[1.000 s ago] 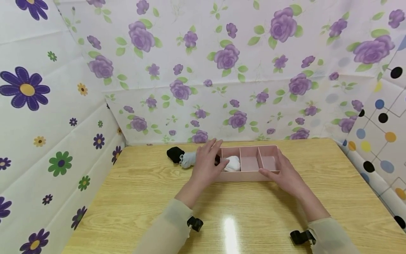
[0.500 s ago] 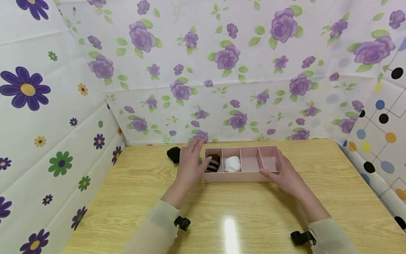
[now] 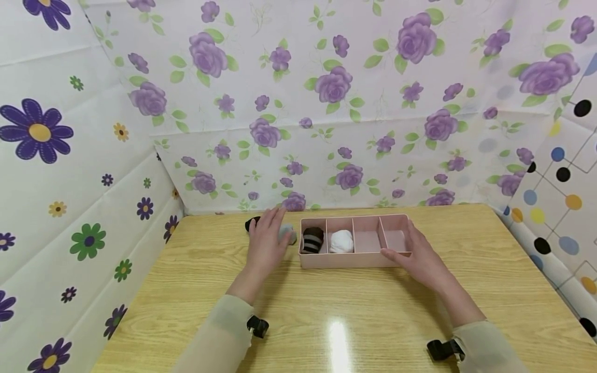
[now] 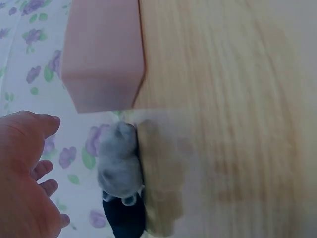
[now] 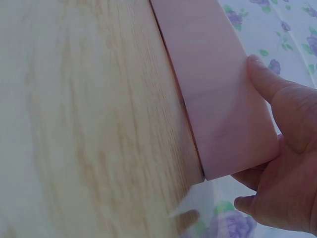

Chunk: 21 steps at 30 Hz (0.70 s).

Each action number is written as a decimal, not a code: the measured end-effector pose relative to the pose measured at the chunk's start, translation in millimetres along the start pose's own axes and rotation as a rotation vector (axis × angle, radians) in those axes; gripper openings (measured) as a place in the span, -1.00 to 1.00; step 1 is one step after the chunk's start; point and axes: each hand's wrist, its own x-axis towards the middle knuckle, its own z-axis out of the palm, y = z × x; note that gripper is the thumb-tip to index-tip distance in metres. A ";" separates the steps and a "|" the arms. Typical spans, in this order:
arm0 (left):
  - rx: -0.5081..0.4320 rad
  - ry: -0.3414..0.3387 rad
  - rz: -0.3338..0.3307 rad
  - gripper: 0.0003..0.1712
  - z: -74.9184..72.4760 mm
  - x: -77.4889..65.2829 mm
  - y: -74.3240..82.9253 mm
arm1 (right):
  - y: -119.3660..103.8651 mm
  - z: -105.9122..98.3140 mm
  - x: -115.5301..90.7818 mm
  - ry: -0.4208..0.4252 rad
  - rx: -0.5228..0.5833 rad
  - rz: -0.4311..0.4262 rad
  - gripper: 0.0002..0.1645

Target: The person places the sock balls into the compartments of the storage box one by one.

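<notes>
A pink divided box (image 3: 354, 260) stands near the back of the table. A rolled striped sock (image 3: 313, 240) fills its leftmost compartment and a rolled white sock (image 3: 342, 241) the one beside it; the two right compartments hold nothing. My right hand (image 3: 422, 254) holds the box's right end, thumb on the front rim and fingers round the end wall. Left of the box, my left hand (image 3: 264, 246) hovers with relaxed, spread fingers over a grey rolled sock (image 3: 289, 234) and a black one (image 3: 252, 225), partly hiding both. In the left wrist view, that hand (image 4: 22, 173) is apart from the grey sock (image 4: 119, 161).
The wooden table (image 3: 354, 311) reflects a bright streak of light near its front. Behind it hangs a cloth (image 3: 303, 124) with purple flowers, and patterned cloths enclose the left and right sides.
My left hand has moved left from above the box's left end to over the grey and black socks, uncovering the striped sock. The right hand and the box have stayed in place.
</notes>
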 end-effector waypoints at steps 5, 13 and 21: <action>0.030 -0.005 -0.009 -0.23 6.4 -1.7 -9.7 | -1.5 -0.3 -0.6 0.001 -0.002 -0.003 0.55; 0.068 -0.033 -0.017 -0.24 14.5 -2.1 -12.7 | -2.9 -0.7 -0.9 0.001 0.002 0.000 0.55; 0.077 -0.090 -0.039 -0.20 20.7 3.0 -12.5 | -1.0 -0.9 -1.1 0.006 0.002 -0.005 0.53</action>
